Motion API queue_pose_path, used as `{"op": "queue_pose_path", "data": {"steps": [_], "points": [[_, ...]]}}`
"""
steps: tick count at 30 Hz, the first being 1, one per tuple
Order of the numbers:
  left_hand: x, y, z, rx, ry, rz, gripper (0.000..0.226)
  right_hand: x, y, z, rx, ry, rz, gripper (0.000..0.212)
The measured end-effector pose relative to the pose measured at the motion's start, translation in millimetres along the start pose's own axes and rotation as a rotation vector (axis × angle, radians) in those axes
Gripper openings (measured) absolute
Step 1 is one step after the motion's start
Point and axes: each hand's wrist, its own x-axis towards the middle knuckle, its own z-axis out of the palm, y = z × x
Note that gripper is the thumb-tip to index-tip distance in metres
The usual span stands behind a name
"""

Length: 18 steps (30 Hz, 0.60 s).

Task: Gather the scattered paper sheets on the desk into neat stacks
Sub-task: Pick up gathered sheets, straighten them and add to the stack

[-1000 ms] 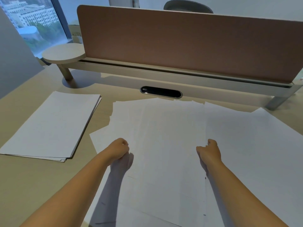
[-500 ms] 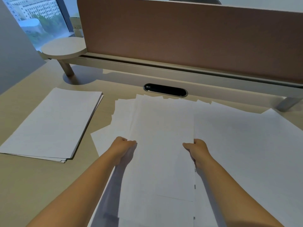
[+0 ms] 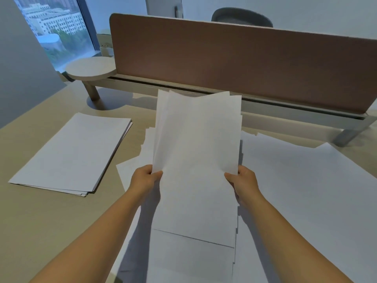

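So I'm mid-gather right now, looks like the square-up step. The tabletop (image 3: 40,221) is the biggest thing in play, and most of what's below and to the right of my grips is a loose spread of scattered sheets (image 3: 306,190), overlapping at odd angles, corners poking out everywhere. That's the bulk of the work left, I'd say.

Well off to the left of the left grip sits a finished stack (image 3: 71,152), flat on the tabletop, edges mostly lined up with only a few sheets peeking out at the near corner. Decent enough.

Between the two grips I've got a handful of sheets (image 3: 195,139) tilted up off the pile, far edge raised toward the divider panel (image 3: 244,64). Top edges are fanned and uneven, one corner sticking out on the left, and the paper bows a bit in the middle. Plain white, thin, floppy stuff.

Left hand (image 3: 145,180) is curled onto the left edge of the bundle, thumb on top and pinching it. Right hand (image 3: 243,180) does the same on the right edge. Both pinch down low on the sheets, so the upper part is free to flop.

Next move, my guess: stand the bundle on its near edge and tap it on the tabletop to even it, then carry it left onto the stack. Need to keep both pinches firm or the inner sheets could slide out.
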Motion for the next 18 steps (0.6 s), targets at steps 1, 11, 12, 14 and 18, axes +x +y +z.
{"op": "queue_pose_path", "data": {"steps": [1,11,12,14,18], "points": [[-2,5,0,-0.014,0.009,0.02,0.01,-4,-6,-3,0.01,0.01,-0.019,0.029],[-12,31,-1,-0.027,0.106,0.14,0.011,-22,-31,-22,-0.077,0.012,-0.11,0.008],[-12,27,-1,-0.013,0.093,0.134,0.011,-23,-27,-23,-0.126,0.0,-0.099,0.007],[-11,15,0,0.056,0.077,0.112,0.008,-20,-13,-25,-0.223,-0.009,-0.035,0.025],[-9,-16,4,0.191,0.083,0.064,0.005,-19,30,-30,-0.518,-0.013,0.107,0.06]]}}
